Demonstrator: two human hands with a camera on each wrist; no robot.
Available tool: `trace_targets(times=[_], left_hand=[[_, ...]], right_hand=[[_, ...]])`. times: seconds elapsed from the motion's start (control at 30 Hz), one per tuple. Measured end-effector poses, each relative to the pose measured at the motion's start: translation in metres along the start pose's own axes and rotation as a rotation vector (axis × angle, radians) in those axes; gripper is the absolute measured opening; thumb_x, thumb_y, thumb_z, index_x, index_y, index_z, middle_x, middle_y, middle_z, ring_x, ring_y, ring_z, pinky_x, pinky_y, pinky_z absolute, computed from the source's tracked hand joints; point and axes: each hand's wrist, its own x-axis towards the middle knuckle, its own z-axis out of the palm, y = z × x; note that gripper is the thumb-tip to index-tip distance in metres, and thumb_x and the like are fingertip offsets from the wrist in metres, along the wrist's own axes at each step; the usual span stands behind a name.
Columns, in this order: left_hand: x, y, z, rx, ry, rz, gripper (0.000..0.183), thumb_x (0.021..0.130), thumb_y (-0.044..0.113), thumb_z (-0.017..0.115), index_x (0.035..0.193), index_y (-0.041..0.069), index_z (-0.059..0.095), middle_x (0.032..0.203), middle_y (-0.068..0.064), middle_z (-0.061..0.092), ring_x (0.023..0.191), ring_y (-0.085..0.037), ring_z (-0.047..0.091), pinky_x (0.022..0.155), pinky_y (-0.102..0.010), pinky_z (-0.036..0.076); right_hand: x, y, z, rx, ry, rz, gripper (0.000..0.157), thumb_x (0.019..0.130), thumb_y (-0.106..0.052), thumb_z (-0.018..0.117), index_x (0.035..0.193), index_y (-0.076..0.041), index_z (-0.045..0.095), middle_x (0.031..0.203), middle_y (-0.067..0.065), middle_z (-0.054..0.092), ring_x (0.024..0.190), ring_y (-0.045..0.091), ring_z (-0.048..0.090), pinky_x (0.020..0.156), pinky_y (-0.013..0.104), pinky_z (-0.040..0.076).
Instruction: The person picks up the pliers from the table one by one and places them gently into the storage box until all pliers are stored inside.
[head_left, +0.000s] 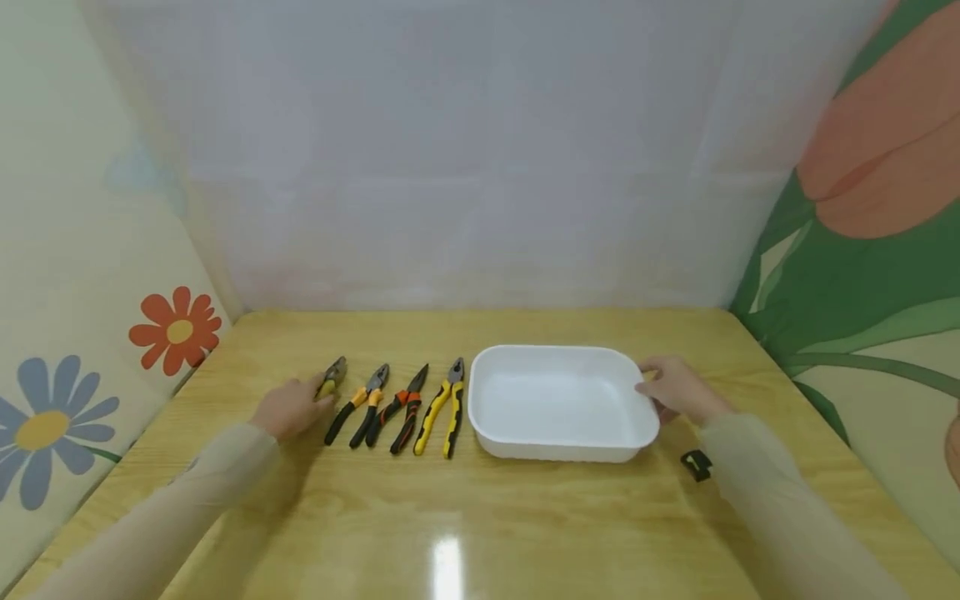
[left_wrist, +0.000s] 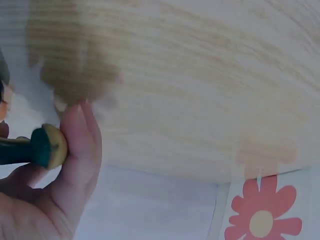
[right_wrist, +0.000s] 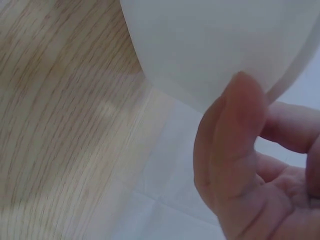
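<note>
My left hand (head_left: 291, 408) grips a pair of pliers (head_left: 332, 377) at the left end of a row on the table. The metal jaws of these pliers point away from me, and the fingers hide most of the handles. In the left wrist view a dark green and yellow handle end (left_wrist: 49, 146) shows within the curled fingers. At the right, my right hand (head_left: 678, 389) pinches the rim of a white plastic basin (head_left: 558, 450), thumb and fingers on opposite sides of its wall. The basin's inside is bare.
Between the left hand and the basin lie black-and-orange pliers (head_left: 372, 392), black-and-red long-nose pliers (head_left: 412, 398) and yellow-and-black pliers (head_left: 454, 392). A small black object (head_left: 697, 464) shows beside the right sleeve. A white sheet (head_left: 480, 167) hangs behind the wooden table (head_left: 360, 517).
</note>
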Motion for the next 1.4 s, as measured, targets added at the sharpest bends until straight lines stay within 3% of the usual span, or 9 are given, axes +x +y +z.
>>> trace_targets(times=[0.2,0.57,0.7,0.83,1.2,1.4], left_hand=[[-0.011,0.004,-0.006,-0.042,0.068,-0.007,0.057,0.099,0.030,0.052,0.143,-0.005,0.041,0.108,-0.040,0.054,0.073,-0.036,0.057,0.055,-0.045,0.047],[-0.022,0.020,-0.016,0.005,0.283,0.080,0.046,0.098,0.021,0.057,0.142,0.007,0.050,0.092,-0.028,0.056,0.051,-0.023,0.045,0.042,-0.034,0.037],[-0.023,0.027,-0.020,0.043,0.319,0.109,0.044,0.098,0.023,0.058,0.140,0.011,0.054,0.084,-0.022,0.054,0.050,-0.022,0.042,0.042,-0.032,0.035],[-0.023,0.033,-0.023,0.078,0.348,0.131,0.044,0.098,0.025,0.059,0.140,0.015,0.054,0.089,-0.024,0.056,0.053,-0.024,0.044,0.042,-0.033,0.037],[-0.023,0.033,-0.025,0.222,0.603,0.361,0.043,0.088,0.018,0.072,0.130,0.013,0.064,0.080,-0.022,0.056,0.048,-0.022,0.041,0.038,-0.033,0.038],[-0.022,0.032,-0.029,0.245,0.615,0.435,0.042,0.088,0.018,0.072,0.130,0.014,0.064,0.079,-0.020,0.056,0.050,-0.022,0.040,0.039,-0.032,0.036]], right_hand=[[0.001,0.002,0.000,0.007,-0.009,-0.027,0.044,0.097,0.001,0.049,0.133,0.023,0.036,0.085,0.022,0.058,0.060,0.020,0.061,0.057,0.038,0.057],[0.003,0.001,-0.001,-0.003,-0.020,0.010,0.047,0.097,-0.001,0.049,0.135,0.021,0.034,0.087,0.023,0.057,0.061,0.021,0.061,0.058,0.037,0.057],[0.004,0.003,-0.002,-0.008,-0.031,0.011,0.047,0.097,-0.001,0.050,0.135,0.022,0.033,0.086,0.021,0.057,0.060,0.021,0.062,0.059,0.037,0.057],[0.004,0.004,-0.003,-0.016,-0.037,-0.014,0.047,0.097,-0.001,0.050,0.134,0.023,0.033,0.084,0.021,0.058,0.060,0.020,0.061,0.058,0.038,0.057],[0.005,0.006,-0.007,-0.041,-0.056,-0.048,0.049,0.097,-0.003,0.051,0.135,0.022,0.032,0.083,0.019,0.060,0.059,0.019,0.061,0.057,0.038,0.056],[0.006,0.005,-0.008,-0.050,-0.062,-0.025,0.050,0.098,-0.003,0.050,0.137,0.021,0.031,0.092,0.027,0.060,0.059,0.020,0.062,0.058,0.038,0.057]])
